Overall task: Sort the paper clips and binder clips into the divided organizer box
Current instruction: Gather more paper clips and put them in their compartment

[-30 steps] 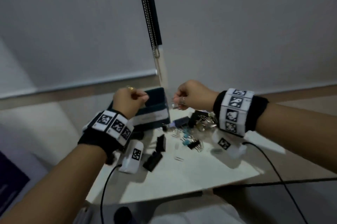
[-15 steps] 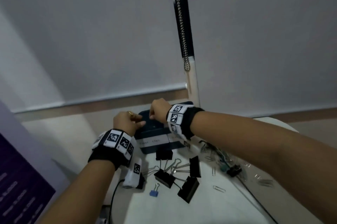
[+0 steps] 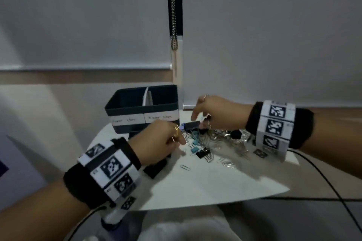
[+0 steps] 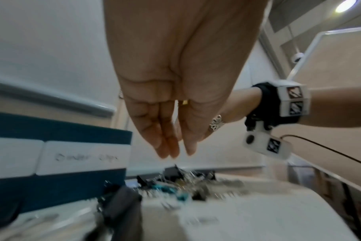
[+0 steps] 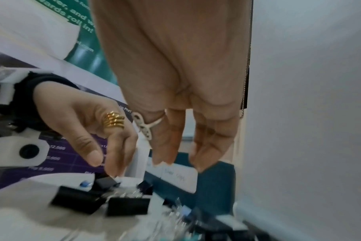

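Hands have come back from the organizer box [image 3: 144, 108] to the clip pile [image 3: 213, 138] beside it, so another pick looks next. Left hand [image 3: 158, 139] and right hand [image 3: 214, 112] hover, fingers loose, empty. Wrist views confirm bare fingertips [image 4: 169, 151]; the head view alone shows the divider.

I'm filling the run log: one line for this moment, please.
left hand: open over clip pile | right hand: open over pile | organizer box: behind pile | holding: nothing visible
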`<state>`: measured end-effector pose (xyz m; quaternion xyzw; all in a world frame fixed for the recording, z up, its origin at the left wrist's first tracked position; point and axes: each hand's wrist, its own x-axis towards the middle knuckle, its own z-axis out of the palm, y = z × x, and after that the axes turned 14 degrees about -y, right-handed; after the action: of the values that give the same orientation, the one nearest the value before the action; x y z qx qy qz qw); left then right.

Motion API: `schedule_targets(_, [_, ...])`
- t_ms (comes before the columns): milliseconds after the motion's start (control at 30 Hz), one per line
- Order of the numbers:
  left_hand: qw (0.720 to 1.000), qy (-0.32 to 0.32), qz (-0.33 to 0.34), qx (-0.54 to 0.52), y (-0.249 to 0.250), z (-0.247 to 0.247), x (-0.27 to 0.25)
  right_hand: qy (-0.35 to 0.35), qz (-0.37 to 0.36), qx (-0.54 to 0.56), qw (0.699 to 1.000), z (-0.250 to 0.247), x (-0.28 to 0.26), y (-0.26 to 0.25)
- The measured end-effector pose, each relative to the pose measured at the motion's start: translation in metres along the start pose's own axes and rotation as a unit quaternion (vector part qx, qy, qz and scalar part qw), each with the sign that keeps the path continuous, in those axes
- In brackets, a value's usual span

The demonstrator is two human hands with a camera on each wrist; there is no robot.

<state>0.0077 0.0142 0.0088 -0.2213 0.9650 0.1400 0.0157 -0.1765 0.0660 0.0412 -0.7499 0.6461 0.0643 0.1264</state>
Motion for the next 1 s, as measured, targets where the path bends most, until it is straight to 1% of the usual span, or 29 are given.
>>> schedule_targets(67, [0.998, -0.042, 0.001, 0.037, 0.011, 0.024, -0.001, -0.061, -0.005, -0.017, 0.998, 0.021, -0.013, 0.005])
schedule_targets(133, [0.993, -0.105, -0.022, 0.048, 0.016, 0.041, 0.002, -0.119, 0.028, -0.029, 0.992, 0.038, -0.018, 0.012])
schedule_targets(167, [0.989, -0.131, -0.038, 0.049, 0.018, 0.046, 0.005, -0.132, 0.049, -0.04, 0.989, 0.044, -0.018, 0.016])
schedule_targets(200, [0.983, -0.157, -0.052, 0.077, 0.018, 0.05, 0.01, -0.136, 0.067, -0.052, 0.987, 0.048, -0.019, 0.019])
schedule_targets(233, [0.971, -0.192, -0.068, 0.127, 0.018, 0.052, 0.014, -0.134, 0.074, -0.06, 0.986, 0.05, -0.019, 0.02])
schedule_targets(267, [0.956, -0.22, -0.085, 0.172, 0.019, 0.054, 0.018, -0.133, 0.067, -0.063, 0.987, 0.053, -0.018, 0.022])
schedule_targets(300, [0.946, -0.235, -0.099, 0.201, 0.021, 0.054, 0.02, -0.135, 0.051, -0.061, 0.988, 0.054, -0.017, 0.022])
schedule_targets(333, [0.946, -0.23, -0.095, 0.209, 0.02, 0.054, 0.022, -0.138, 0.036, -0.064, 0.988, 0.055, -0.017, 0.021])
schedule_targets(367, [0.953, -0.217, -0.084, 0.194, 0.021, 0.055, 0.022, -0.139, 0.026, -0.07, 0.988, 0.056, -0.016, 0.02])
schedule_targets(400, [0.963, -0.197, -0.074, 0.166, 0.023, 0.055, 0.021, -0.135, 0.018, -0.072, 0.988, 0.057, -0.017, 0.018])
schedule_targets(467, [0.973, -0.186, -0.081, 0.11, 0.028, 0.057, 0.017, -0.118, 0.004, -0.057, 0.991, 0.059, -0.018, 0.018])
schedule_targets(500, [0.977, -0.166, -0.094, 0.089, 0.03, 0.059, 0.014, -0.103, -0.003, -0.048, 0.994, 0.06, -0.019, 0.02])
schedule_targets(600, [0.989, -0.068, -0.131, 0.001, 0.03, 0.065, 0.011, -0.072, -0.01, -0.011, 0.997, 0.059, -0.023, 0.024])
schedule_targets(633, [0.989, -0.042, -0.138, -0.045, 0.031, 0.066, 0.01, -0.077, -0.009, 0.004, 0.997, 0.058, -0.024, 0.025])
schedule_targets(700, [0.986, -0.017, -0.147, -0.083, 0.036, 0.064, 0.008, -0.096, -0.02, 0.005, 0.995, 0.056, -0.023, 0.028])
schedule_targets(733, [0.984, -0.012, -0.148, -0.094, 0.038, 0.062, 0.007, -0.106, -0.027, -0.006, 0.994, 0.055, -0.022, 0.029])
schedule_targets(800, [0.985, -0.018, -0.158, -0.074, 0.041, 0.063, 0.008, -0.126, -0.028, -0.039, 0.991, 0.055, -0.02, 0.03])
schedule_targets(900, [0.985, -0.043, -0.168, 0.006, 0.043, 0.064, 0.01, -0.143, -0.01, -0.075, 0.987, 0.059, -0.019, 0.028])
schedule_targets(1000, [0.979, -0.078, -0.174, 0.065, 0.046, 0.068, 0.013, -0.132, 0.008, -0.09, 0.987, 0.063, -0.019, 0.027])
